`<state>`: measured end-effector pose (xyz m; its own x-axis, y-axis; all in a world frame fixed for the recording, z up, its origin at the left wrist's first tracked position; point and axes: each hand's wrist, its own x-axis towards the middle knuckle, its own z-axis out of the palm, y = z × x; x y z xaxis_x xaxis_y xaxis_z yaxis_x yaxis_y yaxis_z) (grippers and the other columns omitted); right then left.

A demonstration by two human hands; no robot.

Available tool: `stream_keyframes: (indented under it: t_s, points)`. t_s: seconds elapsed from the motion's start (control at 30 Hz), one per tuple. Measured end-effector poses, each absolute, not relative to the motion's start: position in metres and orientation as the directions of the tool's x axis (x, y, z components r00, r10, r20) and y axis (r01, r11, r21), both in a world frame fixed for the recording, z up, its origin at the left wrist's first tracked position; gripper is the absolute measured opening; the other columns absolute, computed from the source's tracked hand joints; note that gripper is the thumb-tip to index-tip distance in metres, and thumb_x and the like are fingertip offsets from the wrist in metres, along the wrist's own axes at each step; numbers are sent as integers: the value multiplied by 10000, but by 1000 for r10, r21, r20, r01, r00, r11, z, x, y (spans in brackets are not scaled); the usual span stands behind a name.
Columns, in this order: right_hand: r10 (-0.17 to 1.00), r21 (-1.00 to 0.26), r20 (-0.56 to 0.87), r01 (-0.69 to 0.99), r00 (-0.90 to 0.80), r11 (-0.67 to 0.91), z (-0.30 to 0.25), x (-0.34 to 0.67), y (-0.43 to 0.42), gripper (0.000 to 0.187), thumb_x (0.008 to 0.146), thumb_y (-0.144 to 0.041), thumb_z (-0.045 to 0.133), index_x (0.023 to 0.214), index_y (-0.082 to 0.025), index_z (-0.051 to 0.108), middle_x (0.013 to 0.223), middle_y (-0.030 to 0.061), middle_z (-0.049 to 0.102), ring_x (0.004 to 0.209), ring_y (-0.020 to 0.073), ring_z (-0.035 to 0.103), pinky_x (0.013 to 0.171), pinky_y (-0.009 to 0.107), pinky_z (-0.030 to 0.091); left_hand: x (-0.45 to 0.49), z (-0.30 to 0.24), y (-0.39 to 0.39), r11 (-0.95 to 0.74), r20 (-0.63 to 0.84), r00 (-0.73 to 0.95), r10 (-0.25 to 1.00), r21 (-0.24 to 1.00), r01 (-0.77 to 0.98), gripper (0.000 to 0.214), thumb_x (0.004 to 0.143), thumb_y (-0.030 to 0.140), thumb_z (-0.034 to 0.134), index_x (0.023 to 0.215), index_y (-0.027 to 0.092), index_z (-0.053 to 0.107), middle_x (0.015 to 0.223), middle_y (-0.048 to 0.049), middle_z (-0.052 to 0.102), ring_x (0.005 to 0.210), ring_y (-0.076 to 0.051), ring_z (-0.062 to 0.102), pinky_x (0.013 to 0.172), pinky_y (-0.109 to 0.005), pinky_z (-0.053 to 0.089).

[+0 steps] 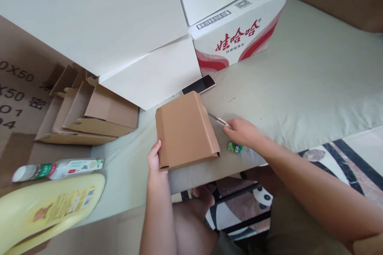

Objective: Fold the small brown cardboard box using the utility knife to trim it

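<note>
Cloth surface: one, pale green [314, 71], with the things set about on it.
White cartons: four [143, 75], stacked at the back; one [235, 48] has red lettering.
Brown boxes at left: several [110, 107], overlapping too much for a sure count.
Yellow jug: one [60, 207], lying on its side at near left.
Held box: one small brown box [185, 131], tilted up in front of the person; looks light and stiff, dry rather than slippery, likely to dent if squeezed. The near corners and side edges seem the best hold, clear of the blade.
Clear bottle: one [62, 170], lying just beyond the jug.
Left hand: one [154, 158], thumb pressed to the held box's left edge, gripping it; the other fingers are mostly hidden.
Right hand: one [243, 131], fingers closed around the cutter.
Phone: one [199, 84], lying just behind the held box.
Cutter: one [220, 120], blade out toward the box's right side; contact unclear.
Green packet: one [235, 148], flat beneath the right hand.
</note>
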<state>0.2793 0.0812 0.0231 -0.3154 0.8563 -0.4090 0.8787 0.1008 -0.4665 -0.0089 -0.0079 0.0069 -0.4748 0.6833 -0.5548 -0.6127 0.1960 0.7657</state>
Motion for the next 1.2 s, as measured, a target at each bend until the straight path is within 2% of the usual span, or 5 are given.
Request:
stream_keyframes:
  t_s: [0.37,0.87,1.2]
  points:
    - [856,-446,-418,890,-305,99,24,276,81,267,900,-316,431,777,-198,637,847,110,736,799,239,668,583,293,331,-14,-4,-7,198,-551,-471,689,768,-609,210,746,298,697,876,137,733,761,-72,752,722,-241,738,692,-331,607]
    - [855,-430,-408,894,-319,129,22,276,82,271,915,-310,447,818,-190,671,890,126,751,836,251,693,630,295,420,-12,-2,-6,215,-552,-505,664,787,-578,221,744,308,689,887,146,733,735,-62,748,699,-232,735,636,-309,600]
    - [848,-429,-409,891,-338,148,18,277,83,267,922,-311,433,830,-189,653,891,126,745,842,258,689,628,304,398,-9,3,-5,230,-572,-495,654,774,-590,195,732,304,695,835,141,727,740,-67,747,646,-224,720,611,-313,589]
